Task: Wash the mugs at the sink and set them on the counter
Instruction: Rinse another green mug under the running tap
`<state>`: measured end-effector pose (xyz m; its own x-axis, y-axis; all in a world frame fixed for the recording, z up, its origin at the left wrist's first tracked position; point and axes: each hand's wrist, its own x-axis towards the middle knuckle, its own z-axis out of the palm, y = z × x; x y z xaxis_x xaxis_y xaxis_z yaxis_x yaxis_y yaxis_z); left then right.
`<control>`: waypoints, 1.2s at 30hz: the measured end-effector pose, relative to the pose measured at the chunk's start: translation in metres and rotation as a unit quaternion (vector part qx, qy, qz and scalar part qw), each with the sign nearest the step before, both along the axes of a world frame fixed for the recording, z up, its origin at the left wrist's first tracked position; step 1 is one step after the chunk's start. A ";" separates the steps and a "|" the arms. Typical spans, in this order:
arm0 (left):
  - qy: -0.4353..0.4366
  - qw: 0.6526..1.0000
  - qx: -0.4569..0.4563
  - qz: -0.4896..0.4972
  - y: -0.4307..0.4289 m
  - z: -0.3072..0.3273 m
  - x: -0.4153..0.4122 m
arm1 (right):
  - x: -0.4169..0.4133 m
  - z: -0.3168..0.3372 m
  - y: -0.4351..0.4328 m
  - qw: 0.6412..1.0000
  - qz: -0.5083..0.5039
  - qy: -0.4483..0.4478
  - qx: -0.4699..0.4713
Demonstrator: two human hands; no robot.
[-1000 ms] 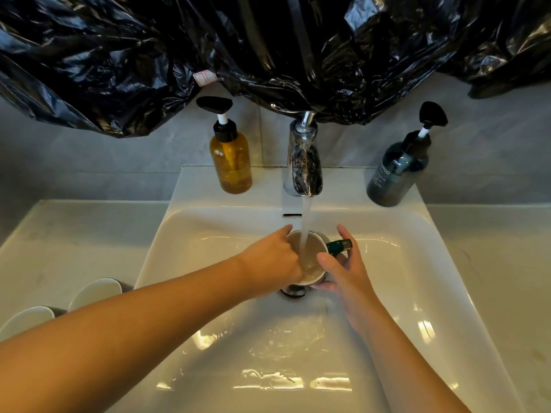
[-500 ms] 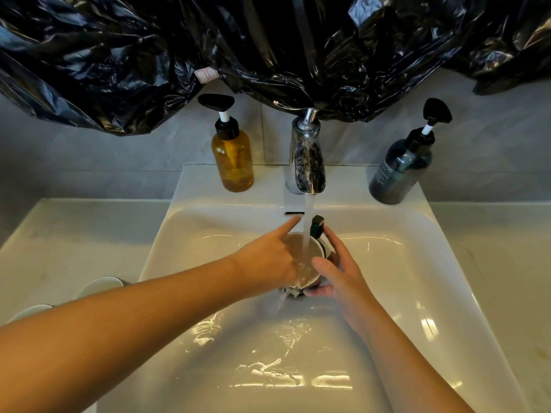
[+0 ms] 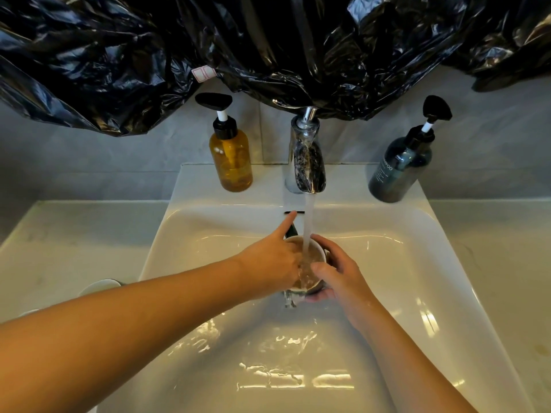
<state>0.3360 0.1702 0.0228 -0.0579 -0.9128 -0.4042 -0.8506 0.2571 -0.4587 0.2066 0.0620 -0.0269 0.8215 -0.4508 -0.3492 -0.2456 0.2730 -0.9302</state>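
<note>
From the head camera, a mug (image 3: 310,257) sits directly under the chrome faucet (image 3: 305,158), low in the white sink (image 3: 387,263), with the water stream (image 3: 308,222) running into its mouth. The right hand (image 3: 340,272) wraps the mug's right wall, fingers clamped on it. The left hand (image 3: 274,260) presses against its left rim, index finger stretched toward the faucet. An amber pump bottle (image 3: 231,156) stands left of the faucet, a dark shampoo bottle (image 3: 399,171) right. Black plastic sheeting (image 3: 268,49) hangs above the faucet. Another white mug's rim (image 3: 100,286) shows far left on the counter (image 3: 59,234).
</note>
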 end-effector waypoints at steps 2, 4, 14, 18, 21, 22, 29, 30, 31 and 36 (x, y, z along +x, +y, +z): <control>0.001 1.000 -0.002 0.012 -0.002 0.000 -0.005 | 0.000 0.001 -0.001 1.000 -0.007 -0.001 -0.010; 0.011 1.000 -0.011 0.013 -0.002 0.003 -0.008 | 0.000 0.001 -0.003 1.000 -0.015 -0.003 -0.015; 0.124 0.982 -0.141 -0.014 0.012 0.013 -0.010 | -0.002 0.002 -0.003 0.996 -0.011 -0.022 0.082; 0.030 0.998 -0.053 -0.016 0.006 0.013 -0.008 | -0.002 0.010 0.001 1.000 0.010 -0.005 0.005; 0.081 0.987 -0.122 -0.065 0.016 0.010 -0.004 | -0.001 0.016 0.000 0.999 0.019 -0.005 -0.028; 0.126 0.979 -0.154 -0.050 0.019 0.005 0.000 | 0.001 0.015 -0.002 1.000 0.013 -0.008 -0.026; 0.546 0.717 -0.267 0.340 0.030 -0.005 -0.024 | 0.008 0.015 0.003 0.997 -0.013 -0.081 0.014; 0.600 0.648 -0.271 0.383 0.029 -0.003 -0.026 | 0.008 0.014 0.001 0.996 -0.024 -0.088 0.017; 0.647 0.579 -0.272 0.415 0.029 -0.003 -0.028 | 0.009 0.016 0.001 0.995 -0.031 -0.096 0.016; 0.749 0.416 -0.291 0.427 0.028 -0.004 -0.035 | 0.021 0.027 0.002 0.997 -0.040 -0.057 0.035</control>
<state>0.3011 0.1985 0.0183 0.5981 -0.7774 -0.1948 0.0382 -0.2152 0.9758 0.2272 0.0643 0.0001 0.8199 -0.4939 -0.2894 -0.1151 0.3530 -0.9285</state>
